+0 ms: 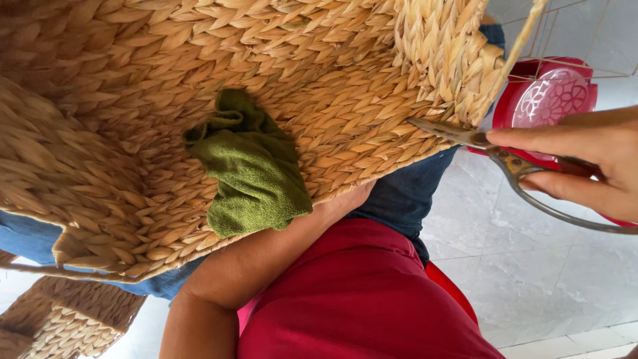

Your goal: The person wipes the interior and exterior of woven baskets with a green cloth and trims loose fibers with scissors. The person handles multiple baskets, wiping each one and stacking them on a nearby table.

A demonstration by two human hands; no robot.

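A large woven straw basket lies tilted across my lap, its inside facing me. A crumpled green cloth rests inside it near the middle. My right hand grips worn metal scissors, whose blades touch the basket's rim at the right. A loose straw strand sticks up from that rim. My left forearm runs under the basket. My left hand holds the basket from beneath its lower edge, with the fingers hidden.
A red plastic container with a pink patterned lid stands on the grey tiled floor behind my right hand. A thin wire frame is above it. Another woven basket sits at the lower left.
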